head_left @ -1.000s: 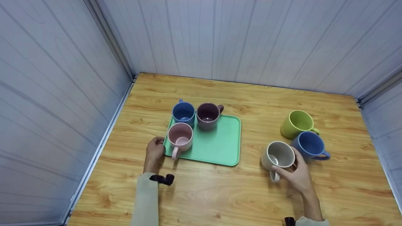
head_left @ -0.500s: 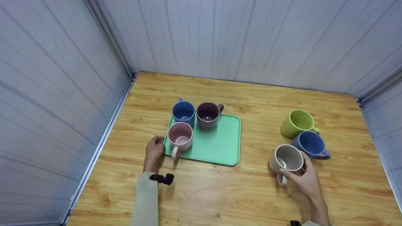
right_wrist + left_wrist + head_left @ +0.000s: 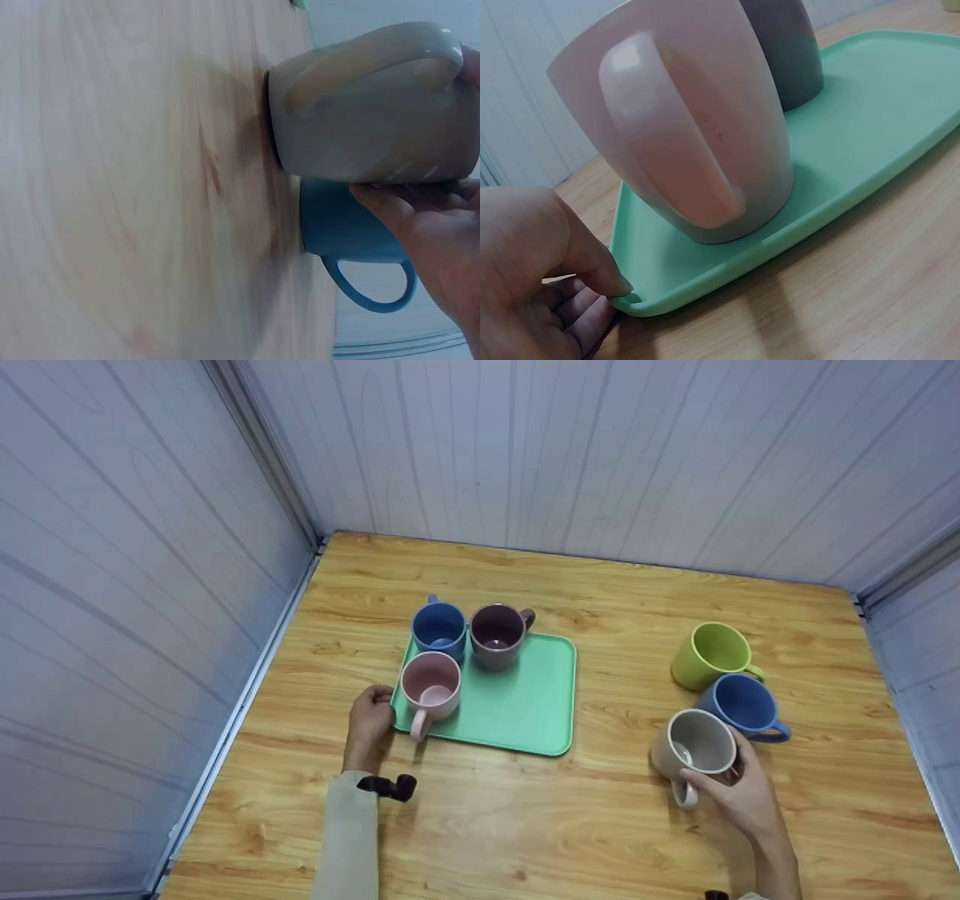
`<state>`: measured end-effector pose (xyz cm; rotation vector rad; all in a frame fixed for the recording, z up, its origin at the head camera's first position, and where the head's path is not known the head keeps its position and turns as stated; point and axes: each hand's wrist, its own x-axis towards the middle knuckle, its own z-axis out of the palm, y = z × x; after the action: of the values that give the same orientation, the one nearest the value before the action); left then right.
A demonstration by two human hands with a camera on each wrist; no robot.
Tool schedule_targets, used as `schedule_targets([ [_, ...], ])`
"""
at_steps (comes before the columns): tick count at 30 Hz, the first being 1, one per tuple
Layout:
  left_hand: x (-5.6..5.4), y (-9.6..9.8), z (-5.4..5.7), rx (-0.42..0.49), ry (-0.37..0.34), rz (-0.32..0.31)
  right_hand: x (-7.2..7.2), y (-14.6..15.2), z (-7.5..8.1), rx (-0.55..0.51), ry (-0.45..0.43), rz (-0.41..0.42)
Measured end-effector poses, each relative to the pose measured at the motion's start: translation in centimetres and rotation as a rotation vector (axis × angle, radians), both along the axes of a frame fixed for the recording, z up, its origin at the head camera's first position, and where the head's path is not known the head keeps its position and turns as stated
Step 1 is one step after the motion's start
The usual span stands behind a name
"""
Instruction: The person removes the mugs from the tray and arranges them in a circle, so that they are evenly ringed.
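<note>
And there's the right grip (image 3: pixel 750 799) wrapped round the grey mug (image 3: pixel 694 742), well right of the green tray (image 3: pixel 525 701), the left grip (image 3: pixel 370 718) pinching the tray's near-left corner: a mug-placing step, I'd judge, calling next for a steady, upright hold.

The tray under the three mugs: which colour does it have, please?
The tray is light green; the head view shows it best.
</note>
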<state>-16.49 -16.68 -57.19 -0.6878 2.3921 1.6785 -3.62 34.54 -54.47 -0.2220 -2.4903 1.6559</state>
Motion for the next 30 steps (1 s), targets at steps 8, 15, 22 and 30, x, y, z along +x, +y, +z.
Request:
schedule_targets([
  [8,0.0,0.0,-0.2,0.015,-0.008,0.01,0.5,0.7,0.9,0.223,-0.076,0.027],
  [15,0.0,-0.1,-0.3,0.038,-0.01,0.026,0.8,0.9,0.7,0.243,0.013,-0.024],
  [22,0.0,-0.1,-0.2,0.055,-0.003,0.029,1.0,1.1,0.7,0.186,0.029,-0.057],
  [30,0.1,0.0,-0.2,0.067,-0.005,0.029,1.3,1.4,0.6,0.101,0.058,-0.048],
])
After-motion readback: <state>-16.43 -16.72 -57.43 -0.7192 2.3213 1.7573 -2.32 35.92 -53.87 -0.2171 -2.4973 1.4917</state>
